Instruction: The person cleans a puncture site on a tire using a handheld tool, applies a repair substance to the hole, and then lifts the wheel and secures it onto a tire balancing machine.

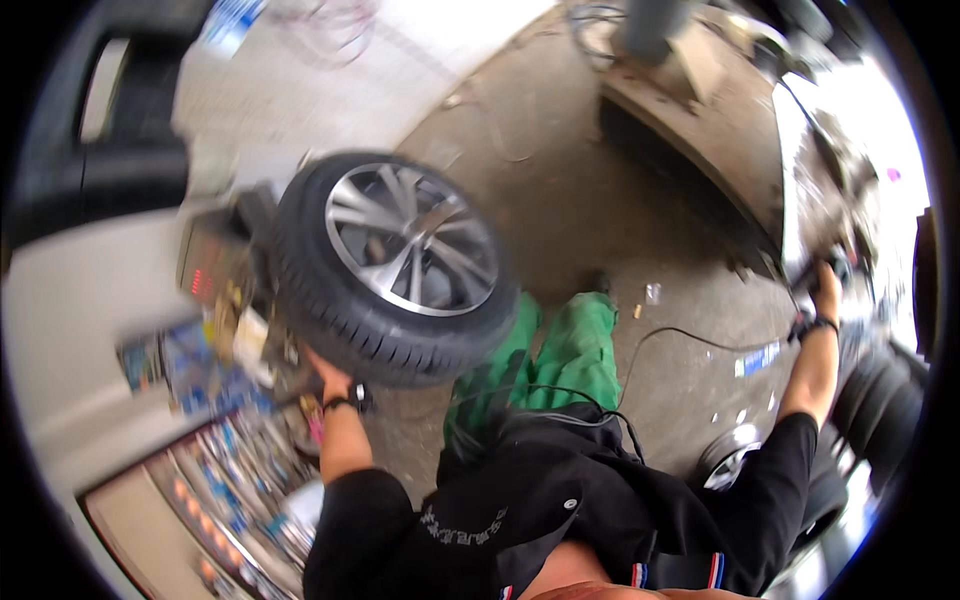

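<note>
A car wheel (pixel 352 352) with a black tyre and a silver-and-black spoked rim stands tilted in front of me, left of centre. My left hand (pixel 328 376) is at the tyre's lower left edge, and its fingers are blurred and partly hidden there. I cannot tell whether it touches the tyre. Far out to the right, my right hand (pixel 828 292) is closed round something dark next to a worn machine (pixel 690 120); its kind is too blurred to make out. Both wrists wear dark bands.
Behind the wheel on the left is a unit with a red lit display (pixel 200 284). A tray of small metal parts (pixel 215 480) lies lower left. Stacked tyres (pixel 880 410) and a loose rim (pixel 732 455) are at right. A dark cable (pixel 690 335) crosses the floor.
</note>
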Demonstrator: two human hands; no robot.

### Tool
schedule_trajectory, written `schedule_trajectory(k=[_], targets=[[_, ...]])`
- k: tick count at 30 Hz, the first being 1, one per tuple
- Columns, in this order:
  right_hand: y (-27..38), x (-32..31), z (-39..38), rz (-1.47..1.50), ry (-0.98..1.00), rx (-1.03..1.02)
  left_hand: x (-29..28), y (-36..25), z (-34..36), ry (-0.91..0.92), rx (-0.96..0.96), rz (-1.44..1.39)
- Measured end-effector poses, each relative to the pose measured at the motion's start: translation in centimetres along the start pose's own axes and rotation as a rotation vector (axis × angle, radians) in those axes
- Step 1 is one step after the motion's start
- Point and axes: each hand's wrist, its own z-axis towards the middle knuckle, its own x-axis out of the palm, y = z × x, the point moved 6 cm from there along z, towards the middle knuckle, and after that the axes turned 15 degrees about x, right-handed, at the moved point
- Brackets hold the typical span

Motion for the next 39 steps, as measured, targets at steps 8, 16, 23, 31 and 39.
schedule_trajectory(k=[8,16,23,31,39], targets=[[1.6,0.8,-3.9,1.657,0.019,1.100,8.4,-1.5,-4.4,-0.343,-0.342,-0.148],[37.9,-2.1,-4.8,1.499,0.862,0.885,7.2,-0.8,-5.0,-0.383,-0.329,-0.108],[68.4,3.4,-4.1,0.992,1.194,0.541,8.6,-2.5,-4.1,-0.323,-0.287,-0.226],[81.6,9.3,-4.0,0.709,1.300,0.442,5.6,0.2,-4.3,-0.374,-0.294,-0.231],[83.3,12.5,-3.5,0.512,1.404,0.415,4.6,0.5,-3.0,-0.330,-0.304,-0.261]])
